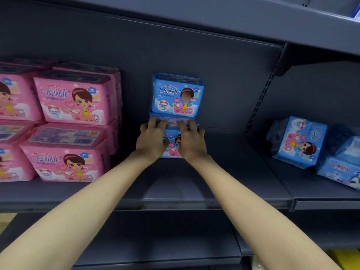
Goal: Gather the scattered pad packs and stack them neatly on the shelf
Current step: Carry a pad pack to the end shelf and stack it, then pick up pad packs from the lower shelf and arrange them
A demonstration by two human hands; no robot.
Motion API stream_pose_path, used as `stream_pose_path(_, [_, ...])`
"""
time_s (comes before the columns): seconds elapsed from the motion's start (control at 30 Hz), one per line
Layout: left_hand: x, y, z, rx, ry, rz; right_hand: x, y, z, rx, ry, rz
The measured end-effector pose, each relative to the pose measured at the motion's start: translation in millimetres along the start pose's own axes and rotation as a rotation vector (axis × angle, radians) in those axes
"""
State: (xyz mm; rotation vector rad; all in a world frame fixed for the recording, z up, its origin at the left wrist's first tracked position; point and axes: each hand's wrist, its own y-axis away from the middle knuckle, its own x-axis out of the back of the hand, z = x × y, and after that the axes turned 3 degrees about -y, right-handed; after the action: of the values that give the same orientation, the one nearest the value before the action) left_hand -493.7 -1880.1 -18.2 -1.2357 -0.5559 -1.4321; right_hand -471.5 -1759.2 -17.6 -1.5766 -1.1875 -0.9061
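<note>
Left hand (151,140) and right hand (191,142) clasp the lower pack (172,148) beneath the upper pack (176,94); loose packs (298,141) at three o'clock apparently await gathering.

we see pink packs (74,98) stacked two high at the left, a slotted upright (262,99) right of centre, and something yellow (342,258) in the bottom right corner.

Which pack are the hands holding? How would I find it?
On the grey shelf, look right of the pink packs stacked at the left, to the two blue packs piled in the middle. It is the lower blue pack. Unlike the tumbled blue packs farther right, it has the left hand and right hand on it and the upper blue pack on top.
</note>
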Motion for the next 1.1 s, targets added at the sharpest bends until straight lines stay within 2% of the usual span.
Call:
stream_pose_path(0.17, [6.4,3.9,8.1,0.004,-0.156,0.018,9.1,5.6,0.6,-0.021,0.008,-0.014])
stream_pose_path(0.3, [13.6,6.9,31.0,-0.096,-0.257,0.051,22.1,11.2,5.5,-0.046,0.026,0.043])
stream_pose_path(0.5, [9.4,11.1,70.1,-0.212,-0.2,0.008,44.6,31.8,36.1,-0.17,0.054,0.067])
stream_pose_path(0.73, [-19.7,23.8,114.0,-0.315,-0.146,-0.115,61.6,77.9,86.6,-0.341,0.116,0.068])
stream_pose_path(1.1, [-56.9,36.1,179.3,-0.446,-0.095,-0.238,87.1,123.3,149.4,-0.513,0.162,0.12])
